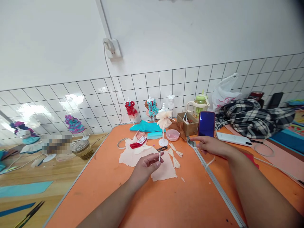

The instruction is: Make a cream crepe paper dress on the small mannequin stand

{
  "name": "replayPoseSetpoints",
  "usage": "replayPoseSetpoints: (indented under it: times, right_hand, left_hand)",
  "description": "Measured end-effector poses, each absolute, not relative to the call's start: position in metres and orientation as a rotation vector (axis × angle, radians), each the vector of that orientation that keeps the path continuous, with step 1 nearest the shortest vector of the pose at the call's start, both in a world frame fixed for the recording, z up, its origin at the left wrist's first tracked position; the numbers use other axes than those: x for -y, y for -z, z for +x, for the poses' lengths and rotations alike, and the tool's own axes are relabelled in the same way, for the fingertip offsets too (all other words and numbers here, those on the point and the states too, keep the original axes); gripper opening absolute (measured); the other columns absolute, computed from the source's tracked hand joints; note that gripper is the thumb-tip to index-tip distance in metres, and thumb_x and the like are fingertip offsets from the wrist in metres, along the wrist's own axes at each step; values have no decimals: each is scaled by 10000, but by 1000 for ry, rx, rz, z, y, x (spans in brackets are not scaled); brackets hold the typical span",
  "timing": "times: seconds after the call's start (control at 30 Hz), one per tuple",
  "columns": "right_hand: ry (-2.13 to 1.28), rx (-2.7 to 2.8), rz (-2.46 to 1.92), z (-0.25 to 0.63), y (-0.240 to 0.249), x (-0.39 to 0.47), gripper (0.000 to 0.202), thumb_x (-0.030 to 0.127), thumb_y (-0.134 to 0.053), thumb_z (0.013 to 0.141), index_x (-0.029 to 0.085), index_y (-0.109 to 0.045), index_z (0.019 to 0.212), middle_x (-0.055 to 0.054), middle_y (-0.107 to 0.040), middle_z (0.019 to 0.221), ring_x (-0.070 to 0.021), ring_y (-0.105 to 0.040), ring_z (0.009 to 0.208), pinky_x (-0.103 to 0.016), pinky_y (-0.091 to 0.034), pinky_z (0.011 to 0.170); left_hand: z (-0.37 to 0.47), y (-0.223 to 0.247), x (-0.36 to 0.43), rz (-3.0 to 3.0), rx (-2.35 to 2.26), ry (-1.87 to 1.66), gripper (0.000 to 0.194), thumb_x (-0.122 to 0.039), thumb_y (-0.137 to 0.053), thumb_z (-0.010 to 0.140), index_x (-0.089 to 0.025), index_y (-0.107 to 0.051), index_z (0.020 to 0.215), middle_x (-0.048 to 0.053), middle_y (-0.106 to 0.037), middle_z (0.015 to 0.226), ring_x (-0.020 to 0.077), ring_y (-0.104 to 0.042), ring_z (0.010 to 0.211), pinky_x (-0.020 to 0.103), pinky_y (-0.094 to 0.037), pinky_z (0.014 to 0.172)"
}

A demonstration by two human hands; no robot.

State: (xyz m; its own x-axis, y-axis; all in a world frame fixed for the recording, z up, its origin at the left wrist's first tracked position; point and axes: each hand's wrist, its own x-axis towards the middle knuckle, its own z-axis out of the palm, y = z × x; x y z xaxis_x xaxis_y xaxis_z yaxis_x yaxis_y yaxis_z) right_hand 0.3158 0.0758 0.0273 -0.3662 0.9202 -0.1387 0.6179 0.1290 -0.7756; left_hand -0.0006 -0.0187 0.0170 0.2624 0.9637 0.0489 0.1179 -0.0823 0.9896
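Nothing legible; pink lettering (pixel 225 99), perhaps, on plastic bag (pixel 219 91).

Plaid cloth (pixel 249 110), perhaps a shirt, lies near a plastic bag (pixel 223 93).

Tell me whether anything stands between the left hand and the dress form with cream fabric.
A small black tool lies on the orange table between the left hand and the base of the dress form with cream fabric. Nothing visible stands upright there.
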Motion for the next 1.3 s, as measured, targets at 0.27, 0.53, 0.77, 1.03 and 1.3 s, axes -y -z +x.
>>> replayPoseSetpoints:
  times: [0.27,0.53,0.77,1.03,1.3]
  right_hand:
    - [-1047,2097,-1854,326,13,-97,238,169,-465,811,162,-487,1049,24,-567,522,-118,-503,486,-201,-315,459]
    - [-817,2170,-2051,322,18,-102,146,144,-551,731,165,-533,875,-22,-628,639,-149,-584,582,-228,-350,496]
    - [-421,2145,-2265,313,-5,-90,228,318,-714,637,151,-625,765,-154,-651,841,-306,-618,837,-318,-396,594]
    - [21,2247,-1498,255,-38,-42,242,328,-490,889,258,-627,1076,-73,-659,1003,-218,-607,899,-290,-409,671]
    - [9,2303,-849,206,-24,-15,223,296,-490,911,239,-663,1039,-63,-680,1027,-188,-584,922,-289,-421,789]
  left_hand:
    - [2,-14,18,1464,-1086,-1007,435,-247,-631,763,-231,-614,1198,69,-666,1017,201,-579,956,356,-423,889]
    - [2,-24,19,1402,-1132,-1090,354,-271,-650,761,-227,-666,1113,62,-682,1005,223,-571,1046,378,-414,940]
    - [3,-19,18,1384,-1116,-1097,413,-267,-652,759,-225,-631,1170,65,-664,980,217,-577,1002,387,-425,917]
    - [-1,-11,16,1285,-798,-1081,722,-117,-582,662,-316,-441,1341,66,-510,1333,251,-435,1239,414,-380,966]
    - [6,-4,17,1221,-645,-949,867,-124,-470,528,-284,-389,1377,50,-452,1397,271,-363,1315,457,-354,1000]
